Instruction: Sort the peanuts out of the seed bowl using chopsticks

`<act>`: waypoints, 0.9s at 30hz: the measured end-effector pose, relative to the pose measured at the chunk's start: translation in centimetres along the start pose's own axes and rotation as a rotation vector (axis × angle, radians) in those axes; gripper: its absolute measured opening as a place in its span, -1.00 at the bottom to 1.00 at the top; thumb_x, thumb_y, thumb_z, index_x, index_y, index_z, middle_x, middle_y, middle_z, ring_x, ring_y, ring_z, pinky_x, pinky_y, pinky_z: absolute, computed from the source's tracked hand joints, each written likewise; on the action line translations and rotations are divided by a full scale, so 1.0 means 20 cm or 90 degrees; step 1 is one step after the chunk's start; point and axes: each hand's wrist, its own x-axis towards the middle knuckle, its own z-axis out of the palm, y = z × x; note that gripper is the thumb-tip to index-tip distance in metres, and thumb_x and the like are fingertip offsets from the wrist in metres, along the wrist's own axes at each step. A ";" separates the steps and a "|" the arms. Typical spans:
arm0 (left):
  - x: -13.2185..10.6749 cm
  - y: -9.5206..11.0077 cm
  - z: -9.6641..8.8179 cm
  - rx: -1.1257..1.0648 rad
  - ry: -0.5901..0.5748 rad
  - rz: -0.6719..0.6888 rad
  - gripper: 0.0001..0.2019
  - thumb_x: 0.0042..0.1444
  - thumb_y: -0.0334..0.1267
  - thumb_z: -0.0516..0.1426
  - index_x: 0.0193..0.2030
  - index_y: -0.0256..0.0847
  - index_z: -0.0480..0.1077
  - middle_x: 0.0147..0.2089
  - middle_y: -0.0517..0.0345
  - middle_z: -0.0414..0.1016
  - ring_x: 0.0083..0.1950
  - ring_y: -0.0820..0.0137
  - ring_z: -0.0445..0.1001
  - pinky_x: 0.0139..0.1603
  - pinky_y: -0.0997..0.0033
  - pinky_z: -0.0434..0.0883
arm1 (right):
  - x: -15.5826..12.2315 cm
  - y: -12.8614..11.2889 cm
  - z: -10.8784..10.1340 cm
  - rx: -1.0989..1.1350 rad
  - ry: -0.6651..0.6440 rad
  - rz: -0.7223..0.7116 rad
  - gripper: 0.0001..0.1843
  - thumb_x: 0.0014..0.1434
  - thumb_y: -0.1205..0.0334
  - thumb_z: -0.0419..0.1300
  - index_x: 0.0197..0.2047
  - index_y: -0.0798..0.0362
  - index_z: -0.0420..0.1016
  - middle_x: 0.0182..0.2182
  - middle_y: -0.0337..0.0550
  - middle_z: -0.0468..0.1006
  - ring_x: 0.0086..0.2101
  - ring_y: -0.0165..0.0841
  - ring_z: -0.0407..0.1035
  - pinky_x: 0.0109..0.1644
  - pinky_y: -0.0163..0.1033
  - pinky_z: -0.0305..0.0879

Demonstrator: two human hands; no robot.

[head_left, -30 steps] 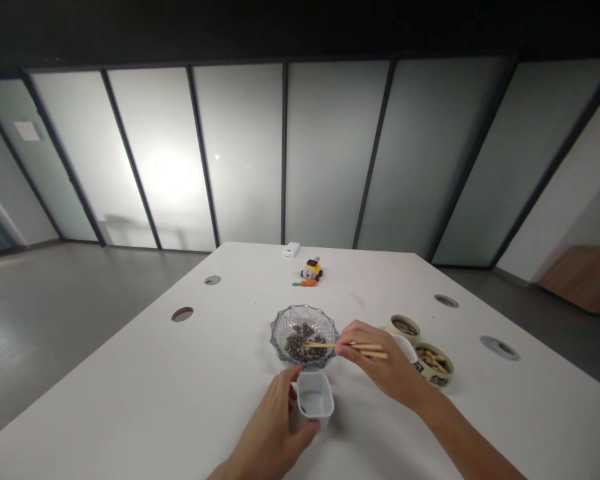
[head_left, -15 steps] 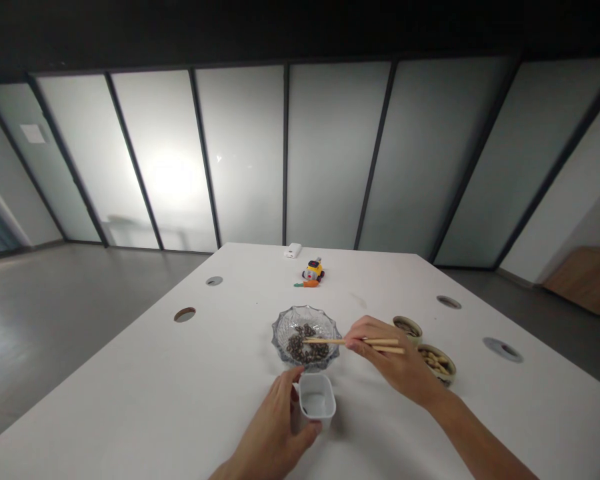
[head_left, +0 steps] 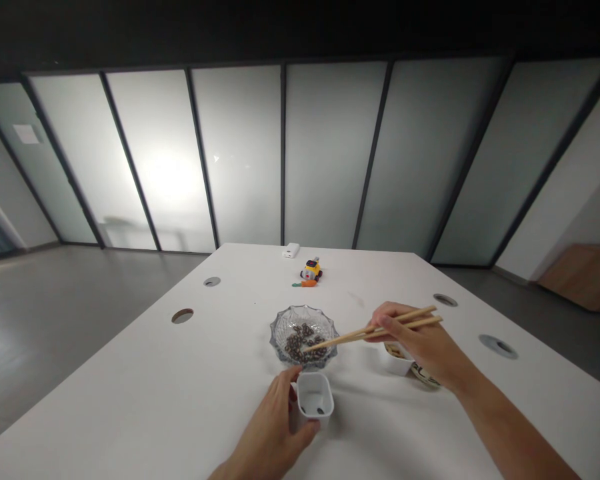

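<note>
My left hand point(head_left: 275, 420) curls around a small white square cup point(head_left: 315, 385), thumb at its near side and fingers at its left. A couple of dark seeds lie at the bottom of the cup. In my right hand point(head_left: 405, 333) is a pair of wooden chopsticks point(head_left: 353, 335), slanting down to the left. Their tips are close together among striped dark seeds, which look like sunflower seeds point(head_left: 295, 345), in a scalloped clear glass bowl point(head_left: 279, 327). The bowl stands just beyond the cup. Whether the tips pinch a seed is too small to tell.
Beneath my right hand, partly hidden, are a white container point(head_left: 399, 365) of yellowish pieces and a cream patterned dish point(head_left: 425, 377). Farther back sit an orange toy carrot point(head_left: 307, 284), a yellow toy vehicle point(head_left: 312, 269) and a white box-shaped object point(head_left: 291, 251). Round holes point(head_left: 183, 316) pierce the white tabletop.
My right hand has shifted right and the chopsticks now tilt more steeply, tips still in the glass bowl. A second dark seed shows in the cup. My left hand has stayed on the cup.
</note>
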 end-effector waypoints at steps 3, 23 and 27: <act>0.00 -0.01 0.00 -0.004 -0.001 0.008 -0.31 0.11 -0.33 0.29 0.40 -0.22 0.24 0.30 -0.17 0.47 0.21 0.06 0.47 0.30 0.13 0.39 | 0.00 0.00 0.10 -0.086 -0.012 -0.037 -0.53 0.36 -0.24 0.27 -0.34 -0.01 0.65 -0.37 -0.13 0.65 -0.36 -0.26 0.53 -0.28 -0.22 0.46; -0.01 0.01 -0.01 0.017 -0.015 -0.006 -0.33 0.11 -0.33 0.28 0.38 -0.22 0.26 0.28 -0.16 0.47 0.19 0.07 0.46 0.27 0.16 0.39 | -0.03 0.05 0.24 -0.130 -0.114 -0.117 -0.61 0.47 -0.07 0.23 -0.27 0.00 0.64 -0.27 -0.14 0.63 -0.26 -0.27 0.52 -0.13 -0.21 0.40; -0.01 0.00 0.00 0.012 -0.013 0.001 -0.32 0.12 -0.31 0.29 0.39 -0.22 0.24 0.29 -0.17 0.46 0.21 0.06 0.46 0.28 0.15 0.39 | -0.03 0.05 0.25 -0.131 -0.120 -0.126 -0.61 0.48 -0.07 0.21 -0.28 0.01 0.64 -0.27 -0.13 0.62 -0.26 -0.27 0.52 -0.12 -0.21 0.39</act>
